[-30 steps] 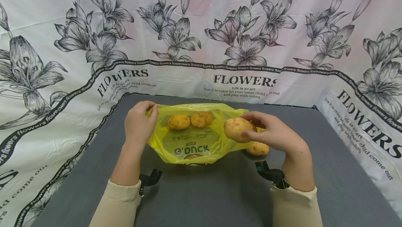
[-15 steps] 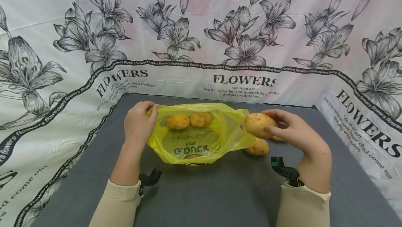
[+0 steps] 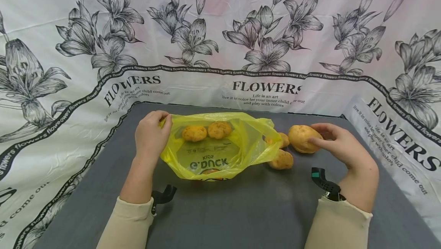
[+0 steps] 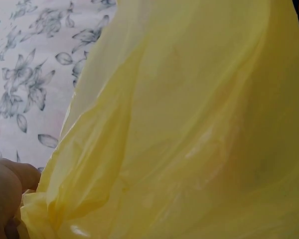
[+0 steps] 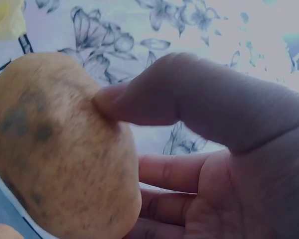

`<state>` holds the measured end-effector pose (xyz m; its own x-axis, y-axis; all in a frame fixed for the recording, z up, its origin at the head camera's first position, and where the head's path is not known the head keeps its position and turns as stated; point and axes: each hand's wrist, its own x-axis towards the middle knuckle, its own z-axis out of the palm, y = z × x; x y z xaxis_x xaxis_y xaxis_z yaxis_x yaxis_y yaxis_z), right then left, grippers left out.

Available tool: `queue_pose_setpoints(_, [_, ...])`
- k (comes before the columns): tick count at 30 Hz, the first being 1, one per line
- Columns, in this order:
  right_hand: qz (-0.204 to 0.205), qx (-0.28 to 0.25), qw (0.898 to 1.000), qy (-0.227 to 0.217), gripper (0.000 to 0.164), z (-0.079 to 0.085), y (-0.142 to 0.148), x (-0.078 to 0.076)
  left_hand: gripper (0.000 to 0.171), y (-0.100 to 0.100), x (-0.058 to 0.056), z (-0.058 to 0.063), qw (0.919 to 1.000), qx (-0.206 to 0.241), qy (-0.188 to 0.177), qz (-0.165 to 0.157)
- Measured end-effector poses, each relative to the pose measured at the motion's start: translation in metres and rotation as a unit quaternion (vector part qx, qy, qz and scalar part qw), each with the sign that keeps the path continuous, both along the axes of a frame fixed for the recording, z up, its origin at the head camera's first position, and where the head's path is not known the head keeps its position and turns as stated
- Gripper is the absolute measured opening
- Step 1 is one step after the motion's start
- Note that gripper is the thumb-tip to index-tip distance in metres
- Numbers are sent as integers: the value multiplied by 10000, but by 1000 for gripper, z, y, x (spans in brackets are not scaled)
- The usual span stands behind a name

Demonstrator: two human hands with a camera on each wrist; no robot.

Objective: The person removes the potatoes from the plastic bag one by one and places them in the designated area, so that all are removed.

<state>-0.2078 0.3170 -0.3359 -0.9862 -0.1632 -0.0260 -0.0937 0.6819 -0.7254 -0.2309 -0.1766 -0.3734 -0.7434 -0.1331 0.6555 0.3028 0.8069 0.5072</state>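
Observation:
My left hand pinches the left edge of a yellow plastic bag, whose wide mouth faces me. Two potatoes show inside, at the back of the bag. In the left wrist view the bag fills most of the picture, bunched beside the thumb. My right hand grips a large pale potato to the right of the bag. Dark spots mark this potato in the right wrist view, with the thumb pressed on one side and fingers behind it.
Two more potatoes lie right by the bag: one in front, and another behind it, partly covered by the bag's edge. The dark grey table is bordered by a white flowered cloth at the back and sides.
My right hand has carried the large potato rightward, from over the bag's right edge to beside it, uncovering the potatoes there. My left hand and the bag have hardly moved.

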Motion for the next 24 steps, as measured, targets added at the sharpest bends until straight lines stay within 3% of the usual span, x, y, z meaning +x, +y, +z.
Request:
queue_pose_setpoints(14, [-228,258,9969,-701,79,-21,28,-6,17,0,0,0,10000,6,24,7])
queue_pose_setpoints(24, [67,460,9937,-1022,76,-44,40,-17,17,-1,-1,-1,10000,17,15,-3])
